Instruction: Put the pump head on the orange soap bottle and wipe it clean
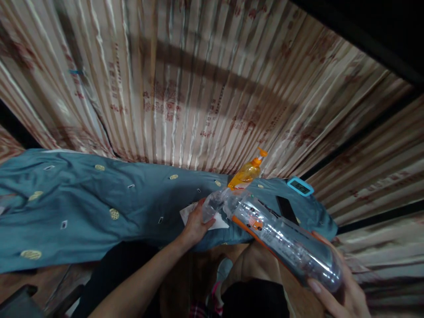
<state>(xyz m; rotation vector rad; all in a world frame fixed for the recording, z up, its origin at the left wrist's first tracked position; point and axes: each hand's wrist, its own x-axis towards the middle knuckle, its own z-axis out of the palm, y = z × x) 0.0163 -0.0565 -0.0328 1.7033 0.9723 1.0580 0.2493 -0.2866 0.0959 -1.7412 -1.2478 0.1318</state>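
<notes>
My right hand (pixel 346 282) is closed around the base of a large clear plastic bottle (pixel 281 236) with an orange animal print. The bottle lies tilted over the cloth, its neck pointing up and left. Closed on a small clear plastic container (pixel 213 205), my left hand (pixel 196 224) keeps it at the large bottle's mouth. I cannot tell whether liquid passes between them. Just behind the bottle's neck stands a pump bottle (pixel 243 175) of amber liquid with an orange pump head. White paper (pixel 221 223) lies beneath my left hand.
A teal patterned cloth (pixel 139 198) covers the narrow surface in front of me. Toward its right end are a dark flat rectangular object (pixel 286 210) and a blue-framed digital clock (pixel 300 187). A pleated curtain (pixel 185 88) hangs behind. Legs and a shoe show below.
</notes>
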